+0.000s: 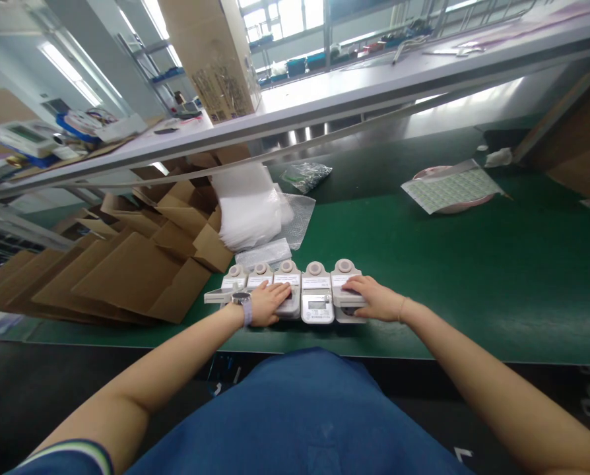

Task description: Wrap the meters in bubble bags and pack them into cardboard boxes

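Note:
Several off-white meters, each with a round lug at its top, stand side by side near the table's front edge. My left hand (pixel 268 305) lies flat with fingers stretched over the middle meter (pixel 288 284). A raised flap (pixel 220 295) sticks out at the left end of the row, partly behind my wrist. To the right of the middle one, an uncovered meter (pixel 317 303) shows a small grey display. At the right end, my right hand (pixel 377 300) has its fingers on top and its thumb at the front of the tilted cover (pixel 347 298) of the last meter (pixel 345 274).
Open cardboard boxes (pixel 131 270) crowd the left of the green table (pixel 424 264). White foam sheets (pixel 248 204) and bubble wrap (pixel 297 218) lie behind the meters. A sticker sheet (pixel 451 188) rests at the right. A raised shelf (pixel 325 99) runs across the back, holding a tall carton (pixel 210 59).

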